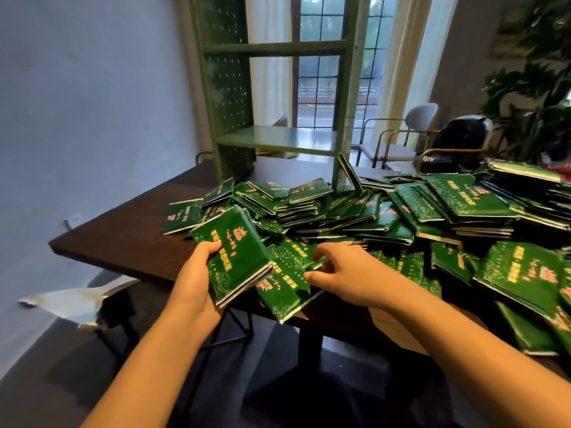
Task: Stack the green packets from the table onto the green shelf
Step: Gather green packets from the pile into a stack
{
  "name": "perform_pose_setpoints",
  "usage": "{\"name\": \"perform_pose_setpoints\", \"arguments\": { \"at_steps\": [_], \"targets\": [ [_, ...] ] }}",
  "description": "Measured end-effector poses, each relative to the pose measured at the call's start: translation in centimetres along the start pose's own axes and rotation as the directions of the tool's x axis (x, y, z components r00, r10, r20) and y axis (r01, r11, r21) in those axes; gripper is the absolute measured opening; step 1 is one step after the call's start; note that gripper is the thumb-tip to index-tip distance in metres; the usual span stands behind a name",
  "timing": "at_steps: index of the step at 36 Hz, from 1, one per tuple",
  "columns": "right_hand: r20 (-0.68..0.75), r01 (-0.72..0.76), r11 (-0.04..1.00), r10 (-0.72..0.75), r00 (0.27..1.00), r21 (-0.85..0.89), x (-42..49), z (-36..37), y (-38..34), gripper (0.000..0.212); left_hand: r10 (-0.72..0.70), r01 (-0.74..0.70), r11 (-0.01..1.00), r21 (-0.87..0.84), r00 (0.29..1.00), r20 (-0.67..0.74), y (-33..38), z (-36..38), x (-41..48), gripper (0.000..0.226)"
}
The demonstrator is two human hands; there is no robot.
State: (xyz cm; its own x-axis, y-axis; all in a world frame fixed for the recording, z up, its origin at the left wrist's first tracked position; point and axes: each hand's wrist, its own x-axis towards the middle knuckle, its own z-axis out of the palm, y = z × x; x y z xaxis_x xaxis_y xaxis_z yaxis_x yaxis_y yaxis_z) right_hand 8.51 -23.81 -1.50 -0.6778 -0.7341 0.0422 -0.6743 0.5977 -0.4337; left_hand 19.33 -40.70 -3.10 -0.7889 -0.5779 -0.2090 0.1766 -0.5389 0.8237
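Packets (pixel 386 211) litter table (pixel 123 239) beside green shelf (pixel 278 139); left hand (pixel 197 273) grips stack (pixel 238 254).

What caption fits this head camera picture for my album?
Left hand holds a stack of packets; right hand pinches another packet; green shelf behind.

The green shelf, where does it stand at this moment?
In the head view the green shelf stands upper centre, on the far side of the table, behind the pile of green packets and before the window.
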Motion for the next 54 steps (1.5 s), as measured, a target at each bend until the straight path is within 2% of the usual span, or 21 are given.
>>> {"name": "perform_pose_setpoints", "arguments": {
  "at_steps": [4,10,15,20,23,27,32,34,35,37,38,40,41,43,45,50,54],
  "targets": [
    [0.028,-0.044,0.999,0.045,0.999,-0.032,0.5,0.8,-0.7,0.052,0.008,-0.014,0.997,-0.079,0.998,-0.066,-0.4,-0.4,-0.4,0.023],
    [0.075,-0.048,0.998,0.051,0.996,-0.044,0.3,1.6,-1.7,0.075,-0.007,-0.001,0.994,-0.105,0.997,-0.076,-0.5,0.4,-0.9,0.023],
    [0.056,-0.056,0.98,0.046,0.997,0.191,0.3,1.7,-1.3,0.077,-0.026,0.02,0.995,-0.097,0.998,-0.063,-1.0,0.1,-1.0,0.023],
    [-0.139,0.017,0.9,0.049,0.989,0.435,0.1,1.3,-0.5,0.06,-0.039,0.036,0.998,-0.055,0.998,-0.058,-1.7,-0.4,-1.1,0.024],
    [-0.276,0.089,0.806,0.094,0.957,0.585,-0.2,0.6,0.2,0.051,-0.046,0.046,0.999,-0.008,0.998,-0.049,-2.0,-0.5,-1.0,0.024],
    [-0.368,0.17,0.602,0.223,0.903,0.781,-0.7,-1.0,0.5,0.039,-0.079,0.081,0.993,0.088,0.997,-0.019,-1.7,-0.4,-0.8,0.021],
    [-0.361,0.252,0.333,0.322,0.875,0.908,-0.1,-3.0,0.8,0.029,-0.17,0.155,0.947,0.282,0.985,0.028,-1.1,-0.2,-0.5,0.022],
    [-0.356,0.258,0.305,0.328,0.875,0.917,0.3,-3.7,0.8,0.026,-0.182,0.12,0.913,0.39,0.975,0.126,-0.9,-0.6,-1.0,0.02],
    [-0.358,0.26,0.31,0.318,0.878,0.914,0.4,-3.9,0.9,0.025,-0.134,0.045,0.906,0.421,0.974,0.183,-1.0,-1.5,-1.4,0.023],
    [-0.35,0.256,0.315,0.291,0.89,0.914,0.9,-4.4,0.9,0.023,-0.104,0.029,0.923,0.383,0.979,0.176,-1.0,-1.9,-0.4,0.035],
    [-0.329,0.239,0.315,0.272,0.905,0.918,1.1,-4.6,0.9,0.022,-0.152,0.07,0.933,0.352,0.965,0.214,-1.0,-2.0,0.0,0.039],
    [-0.255,0.175,0.34,0.209,0.944,0.924,1.4,-5.1,0.8,0.023,-0.261,0.101,0.882,0.461,0.918,0.298,-0.4,-1.2,0.0,0.041],
    [-0.213,0.138,0.38,0.164,0.963,0.915,1.5,-5.2,0.7,0.025,-0.276,0.104,0.863,0.494,0.916,0.29,-0.2,-0.6,-0.4,0.038],
    [-0.15,0.095,0.491,0.075,0.986,0.866,1.6,-5.3,0.5,0.026,-0.34,0.203,0.851,0.484,0.916,0.213,0.0,1.0,-0.2,0.035],
    [-0.128,0.096,0.58,0.014,0.992,0.809,1.8,-5.0,0.2,0.021,-0.36,0.201,0.858,0.472,0.892,0.273,0.3,2.0,-0.7,0.04],
    [-0.18,0.183,0.758,-0.088,0.98,0.626,2.5,-4.1,-0.5,0.017,-0.291,0.094,0.857,0.507,0.9,0.325,1.0,4.1,-1.6,0.033],
    [-0.198,0.262,0.856,-0.191,0.961,0.446,3.1,-3.2,-0.8,0.017,-0.372,0.187,0.866,0.464,0.861,0.348,0.4,3.7,-0.2,0.04]
  ]
}}
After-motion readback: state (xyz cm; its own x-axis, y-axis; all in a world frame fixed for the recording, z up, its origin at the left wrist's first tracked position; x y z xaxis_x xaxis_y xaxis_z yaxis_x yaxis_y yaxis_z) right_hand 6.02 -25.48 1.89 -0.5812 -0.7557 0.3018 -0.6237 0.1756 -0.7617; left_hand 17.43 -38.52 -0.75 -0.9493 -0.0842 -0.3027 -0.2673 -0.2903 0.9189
